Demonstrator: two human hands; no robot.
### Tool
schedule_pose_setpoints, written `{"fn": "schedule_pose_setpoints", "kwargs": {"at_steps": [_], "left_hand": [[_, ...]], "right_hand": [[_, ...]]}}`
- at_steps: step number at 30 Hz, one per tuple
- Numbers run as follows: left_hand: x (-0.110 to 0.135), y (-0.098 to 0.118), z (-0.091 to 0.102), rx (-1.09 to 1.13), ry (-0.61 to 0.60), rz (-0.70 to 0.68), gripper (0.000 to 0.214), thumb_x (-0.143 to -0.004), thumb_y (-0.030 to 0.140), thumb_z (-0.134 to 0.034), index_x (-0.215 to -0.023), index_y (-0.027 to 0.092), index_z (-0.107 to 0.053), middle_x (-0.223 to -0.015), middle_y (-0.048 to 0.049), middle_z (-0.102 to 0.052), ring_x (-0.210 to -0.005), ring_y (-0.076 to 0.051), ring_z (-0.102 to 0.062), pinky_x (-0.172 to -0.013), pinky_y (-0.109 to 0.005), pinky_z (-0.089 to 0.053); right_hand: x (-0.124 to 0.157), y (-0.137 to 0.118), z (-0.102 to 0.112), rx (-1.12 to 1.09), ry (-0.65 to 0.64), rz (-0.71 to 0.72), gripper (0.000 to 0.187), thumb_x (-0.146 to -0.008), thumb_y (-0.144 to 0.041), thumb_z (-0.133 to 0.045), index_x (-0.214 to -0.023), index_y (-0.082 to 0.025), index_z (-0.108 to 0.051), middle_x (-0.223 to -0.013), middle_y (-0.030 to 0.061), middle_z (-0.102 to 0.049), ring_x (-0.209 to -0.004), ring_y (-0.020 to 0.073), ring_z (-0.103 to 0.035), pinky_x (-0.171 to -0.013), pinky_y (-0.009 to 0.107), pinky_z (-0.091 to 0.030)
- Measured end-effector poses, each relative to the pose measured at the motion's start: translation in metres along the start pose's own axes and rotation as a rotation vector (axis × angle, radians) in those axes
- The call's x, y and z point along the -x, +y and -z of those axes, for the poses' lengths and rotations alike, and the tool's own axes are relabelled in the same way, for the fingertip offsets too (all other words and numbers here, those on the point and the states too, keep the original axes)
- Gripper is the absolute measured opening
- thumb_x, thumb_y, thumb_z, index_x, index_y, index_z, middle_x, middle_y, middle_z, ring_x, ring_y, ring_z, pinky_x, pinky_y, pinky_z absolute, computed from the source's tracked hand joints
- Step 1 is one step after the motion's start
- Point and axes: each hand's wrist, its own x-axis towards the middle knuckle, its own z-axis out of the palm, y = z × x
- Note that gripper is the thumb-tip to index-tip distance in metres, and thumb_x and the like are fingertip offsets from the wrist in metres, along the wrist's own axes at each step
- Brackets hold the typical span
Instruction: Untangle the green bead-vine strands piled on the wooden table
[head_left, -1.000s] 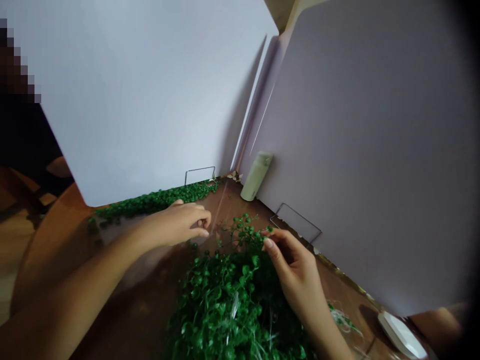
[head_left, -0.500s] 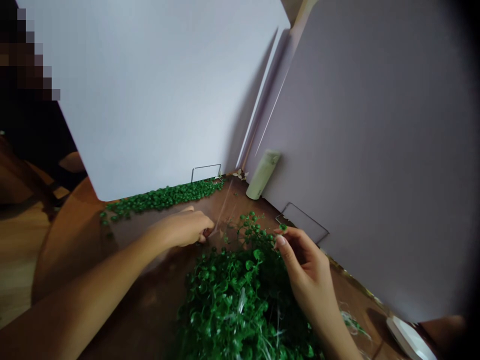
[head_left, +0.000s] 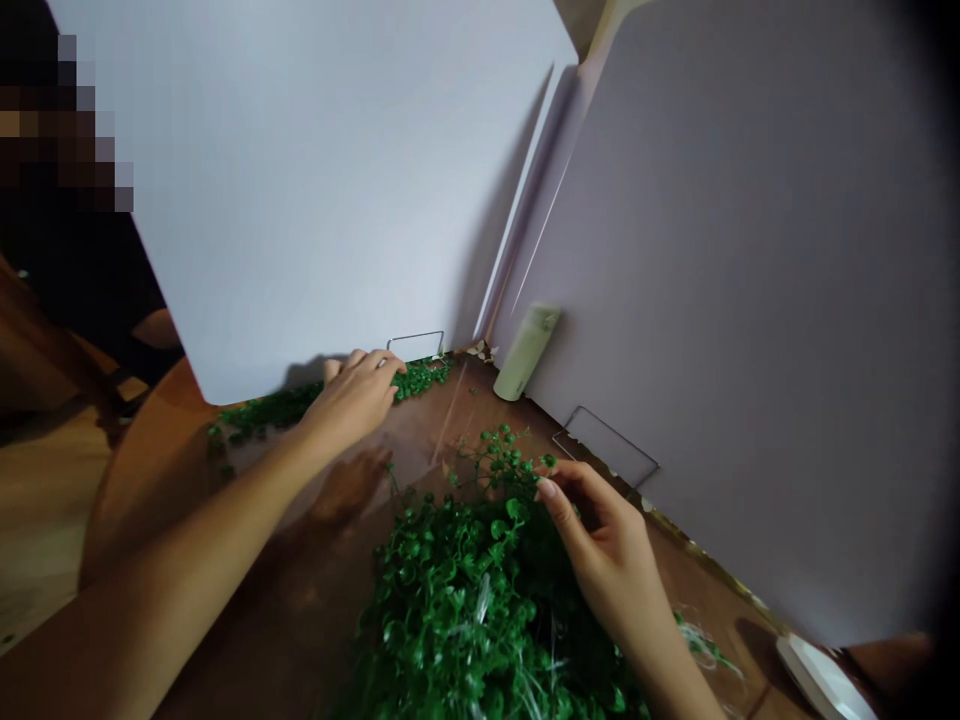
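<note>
My left hand (head_left: 360, 392) is over a long row of small green plastic pieces (head_left: 424, 377) along the foot of the left board. Its fingers are stretched out and slightly apart, and nothing shows in them. My right hand (head_left: 600, 525) pinches a small green plastic sprig (head_left: 548, 461) between thumb and forefinger. That hand is at the right edge of a big heap of green artificial foliage (head_left: 457, 600), which has round bead-like tips and some clear plastic strands. Whether the pinched sprig is joined to the heap, I cannot tell.
Two tall boards, one white (head_left: 315, 180) and one greyish (head_left: 735, 300), meet in a corner on the brown table (head_left: 247, 620). A pale green bottle (head_left: 527, 352) stands there. Wire stands (head_left: 619, 440) support the boards. A white object (head_left: 821, 680) lies lower right. Another person is at far left.
My left hand has moved up and left from the bare tabletop to the green row, its fingers opening out. My right hand has shifted slightly left, still pinching.
</note>
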Motion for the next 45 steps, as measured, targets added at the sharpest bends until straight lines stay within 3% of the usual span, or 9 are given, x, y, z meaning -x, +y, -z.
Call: {"fn": "schedule_pose_setpoints", "kwargs": {"at_steps": [3, 7, 11, 18, 26, 31, 34, 39, 45], "left_hand": [[0.002, 0.017, 0.006, 0.117, 0.016, -0.031, 0.026, -0.099, 0.021, -0.048, -0.121, 0.020, -0.061, -0.138, -0.0126, -0.059, -0.121, -0.031, -0.052, -0.097, -0.046, -0.034], [0.016, 0.063, 0.017, 0.433, -0.082, -0.243, 0.017, -0.102, 0.030, -0.051, -0.110, 0.023, -0.065, -0.112, -0.0034, -0.072, -0.110, -0.023, -0.059, -0.096, -0.040, -0.035], [0.035, 0.093, 0.019, 0.580, -0.060, -0.451, 0.017, -0.104, 0.028, -0.053, -0.118, 0.025, -0.060, -0.111, -0.0006, -0.072, -0.107, -0.017, -0.063, -0.093, -0.033, -0.036], [0.040, 0.095, 0.021, 0.649, 0.069, -0.669, 0.024, -0.101, 0.010, -0.052, -0.118, 0.025, -0.062, -0.112, -0.0018, -0.072, -0.104, -0.014, -0.064, -0.092, -0.031, -0.039], [0.042, 0.094, 0.031, 0.600, 0.026, -0.746, 0.015, -0.100, 0.009, -0.052, -0.104, 0.021, -0.062, -0.105, -0.0017, -0.070, -0.097, -0.015, -0.060, -0.088, -0.031, -0.041], [0.041, 0.095, 0.028, 0.599, 0.006, -0.762, 0.019, -0.100, 0.007, -0.050, -0.101, 0.021, -0.063, -0.102, -0.0024, -0.070, -0.097, -0.016, -0.059, -0.088, -0.031, -0.041], [0.041, 0.099, 0.023, 0.759, -0.008, -0.726, 0.015, -0.100, 0.008, -0.051, -0.099, 0.018, -0.062, -0.098, -0.0038, -0.068, -0.095, -0.015, -0.059, -0.088, -0.029, -0.044], [0.043, 0.108, 0.021, 0.932, -0.065, -0.493, 0.012, -0.099, 0.013, -0.057, -0.089, 0.018, -0.061, -0.087, 0.0000, -0.065, -0.085, -0.012, -0.058, -0.082, -0.024, -0.045], [0.043, 0.113, 0.024, 1.004, -0.071, -0.279, 0.009, -0.094, 0.015, -0.065, -0.087, 0.020, -0.065, -0.090, 0.0029, -0.066, -0.088, -0.011, -0.061, -0.083, -0.024, -0.045]], "right_hand": [[-0.001, 0.001, 0.000, -0.011, -0.022, 0.001, 0.027, -0.098, -0.046, -0.058, -0.099, -0.021, -0.069, -0.089, 0.0034, -0.072, -0.080, 0.0180, -0.066, -0.069, 0.028, -0.049], [-0.001, 0.000, -0.001, -0.003, -0.055, 0.031, 0.024, -0.099, -0.042, -0.058, -0.098, -0.022, -0.070, -0.092, 0.0039, -0.073, -0.085, 0.0195, -0.068, -0.074, 0.029, -0.049], [0.002, -0.007, -0.004, 0.005, -0.158, 0.131, 0.019, -0.102, -0.033, -0.054, -0.096, -0.022, -0.068, -0.091, 0.0032, -0.070, -0.081, 0.0173, -0.065, -0.073, 0.027, -0.048], [0.005, -0.014, -0.002, -0.033, -0.264, 0.152, 0.019, -0.106, -0.029, -0.046, -0.092, -0.022, -0.058, -0.081, -0.0005, -0.059, -0.073, 0.0136, -0.053, -0.068, 0.023, -0.043], [0.008, -0.014, 0.001, -0.075, -0.396, 0.089, 0.024, -0.109, -0.035, -0.038, -0.091, -0.023, -0.049, -0.086, -0.0004, -0.056, -0.082, 0.0139, -0.053, -0.076, 0.025, -0.043], [0.010, -0.016, 0.002, -0.053, -0.400, 0.087, 0.028, -0.109, -0.039, -0.038, -0.089, -0.023, -0.049, -0.087, -0.0005, -0.057, -0.085, 0.0145, -0.056, -0.078, 0.026, -0.044], [0.008, -0.018, 0.002, -0.022, -0.379, 0.127, 0.025, -0.108, -0.037, -0.044, -0.088, -0.022, -0.051, -0.083, -0.0018, -0.058, -0.077, 0.0133, -0.055, -0.073, 0.025, -0.043], [0.007, -0.015, -0.001, 0.097, -0.266, 0.265, 0.012, -0.106, -0.023, -0.049, -0.106, -0.023, -0.061, -0.105, 0.0020, -0.066, -0.096, 0.0156, -0.060, -0.086, 0.028, -0.046], [0.011, -0.014, -0.008, 0.139, -0.133, 0.301, 0.027, -0.104, -0.012, -0.049, -0.125, -0.024, -0.060, -0.116, 0.0042, -0.069, -0.097, 0.0128, -0.066, -0.085, 0.023, -0.049]]}}
